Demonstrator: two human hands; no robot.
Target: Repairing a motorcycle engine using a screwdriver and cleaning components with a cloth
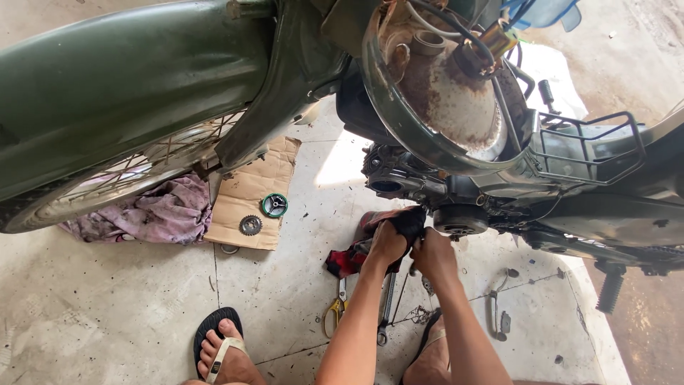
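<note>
We look down on a stained concrete floor (128, 306) in a sunlit work area, with a green motorcycle (128, 78) standing across the top of the view. At the far left its spoked front wheel (107, 182) sits over a crumpled purple cloth (157, 214); just right of that a flattened piece of cardboard (249, 196) carries a toothed sprocket (250, 225) and a green-rimmed round part (274, 205), lying apart from each other. Nearer us, a foot in a black sandal (217, 342) rests on the floor, and yellow-handled scissors (335, 310) and a wrench (386, 306) lie beside our forearms. Our left hand (388, 242) is closed around a dark rag (399, 224), bunched and pressed up against the engine (406, 182) low on the bike; the rag's red tail trails down and left toward the floor, so its long axis runs diagonally from the engine case toward the scissors. Our right hand (431, 253) sits touching the left one, fingers curled; whether it grips a tool or only the rag we cannot tell. To wipe well here, we judge it best to keep the cloth folded tight, press firmly, and keep loose ends clear of openings. Further right, a wire rack (588, 146) and a footpeg (609, 289) show.
</note>
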